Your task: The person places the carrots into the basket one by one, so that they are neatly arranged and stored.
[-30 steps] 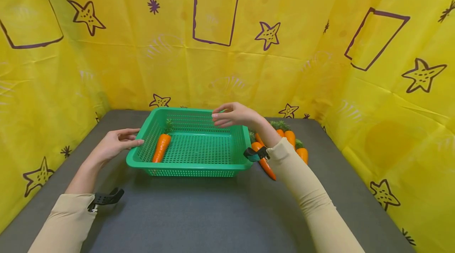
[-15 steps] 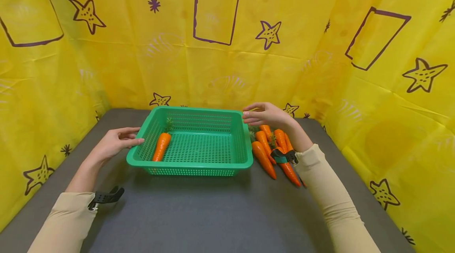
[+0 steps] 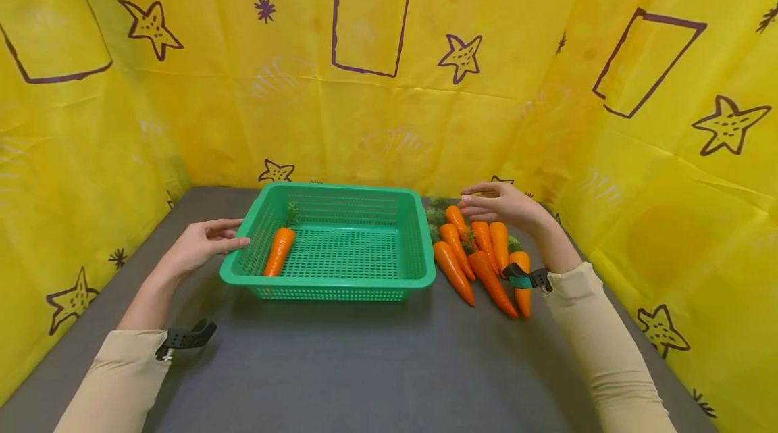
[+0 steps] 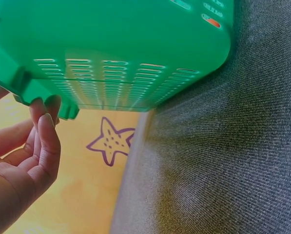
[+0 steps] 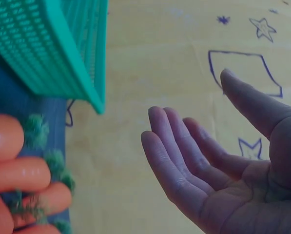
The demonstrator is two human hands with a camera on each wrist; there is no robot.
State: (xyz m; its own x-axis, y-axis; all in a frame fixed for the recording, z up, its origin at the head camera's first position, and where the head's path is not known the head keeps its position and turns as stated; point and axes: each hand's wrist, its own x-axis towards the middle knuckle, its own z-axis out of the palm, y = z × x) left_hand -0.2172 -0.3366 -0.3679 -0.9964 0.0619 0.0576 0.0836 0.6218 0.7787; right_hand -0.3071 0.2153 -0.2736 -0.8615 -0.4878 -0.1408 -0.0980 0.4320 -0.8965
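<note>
1. One carrot (image 3: 279, 252) lay in the green basket (image 3: 328, 282), just inboard of the left hand's thumb; at least seven more, the carrot pile (image 3: 484, 242), lay on the table below and nearer the person than the right fingers.
2. Left hand (image 3: 197, 247): thumb over the left rim, other fingers curled against its outside, pinching it.
3. Right hand (image 3: 510, 209): fingers (image 5: 169, 175) loosely curved and spread, thumb well apart, nothing held; it hung above the pile's far end.
4. Step, as I judged it: left hand steadying, right hand placed for a pick.
5. A pick from there would have called for lowering the right fingers, closing on one carrot and lifting it clear of neighbours.
6. Edges: basket's right rim stood left of the right fingers, with pile and greens close against that side; touching or not, I couldn't tell. Yellow curtain (image 3: 377, 129) hung beyond the fingertips.
7. Room: most on the grey table (image 3: 316, 365), nearer the person than both hands' fingers; plenty inside the basket, right of the left thumb.
</note>
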